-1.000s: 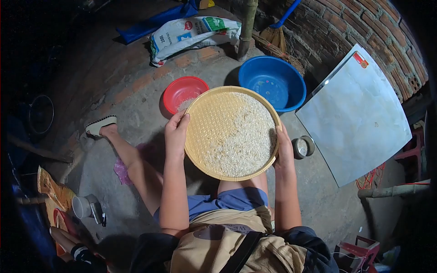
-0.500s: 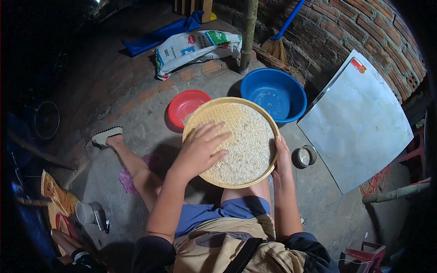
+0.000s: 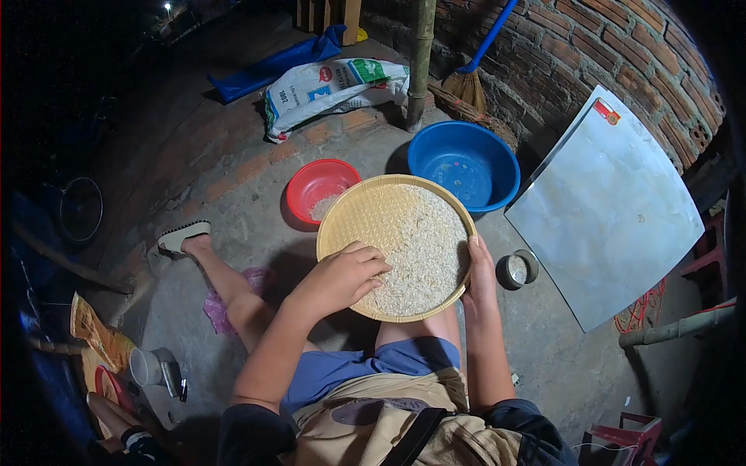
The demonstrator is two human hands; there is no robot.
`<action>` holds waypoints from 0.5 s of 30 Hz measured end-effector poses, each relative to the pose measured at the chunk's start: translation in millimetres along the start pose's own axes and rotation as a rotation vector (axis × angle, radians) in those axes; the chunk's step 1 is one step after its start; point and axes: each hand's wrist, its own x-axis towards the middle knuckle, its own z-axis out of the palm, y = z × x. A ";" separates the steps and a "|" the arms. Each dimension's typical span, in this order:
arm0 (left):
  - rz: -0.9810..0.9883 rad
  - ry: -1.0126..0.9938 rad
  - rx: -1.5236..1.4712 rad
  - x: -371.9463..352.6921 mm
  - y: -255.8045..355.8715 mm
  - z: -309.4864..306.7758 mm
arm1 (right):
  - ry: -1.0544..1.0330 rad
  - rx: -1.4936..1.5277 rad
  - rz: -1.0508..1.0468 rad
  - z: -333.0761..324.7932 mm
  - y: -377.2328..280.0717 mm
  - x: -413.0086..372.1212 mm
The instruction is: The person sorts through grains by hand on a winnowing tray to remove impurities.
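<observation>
A round woven bamboo winnowing tray (image 3: 365, 186) is held over my lap, tilted a little. Pale, rice-like grain (image 3: 431, 248) covers its right and lower part, while the weave shows bare at upper left. My right hand (image 3: 480, 272) grips the tray's right rim, thumb on top and the other fingers hidden below. At the tray's lower left, my left hand (image 3: 346, 276) has its fingers curled down at the edge of the grain. What lies between those fingertips, if anything, is too small to make out.
Beyond the tray stand a red basin (image 3: 318, 182) with some grain in it and a blue basin (image 3: 466, 167). A small metal tin (image 3: 517, 269) and a large pale board (image 3: 610, 210) are at right. A printed sack (image 3: 334, 93) lies near a bamboo post (image 3: 420, 62).
My left hand has gone from spread fingers over the tray to curled fingers lower down, near its lower left edge. The right hand keeps its grip on the rim.
</observation>
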 end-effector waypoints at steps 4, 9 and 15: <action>-0.003 0.023 -0.077 -0.4 0.4 1.1 | -0.019 0.015 0.004 -0.4 -1.7 0.5; -0.017 0.013 -0.084 0.8 -4.6 3.7 | -0.024 0.022 0.040 -6.9 3.1 4.6; -0.046 -0.013 -0.044 2.2 -7.6 9.2 | -0.006 0.033 0.060 -8.3 6.2 6.2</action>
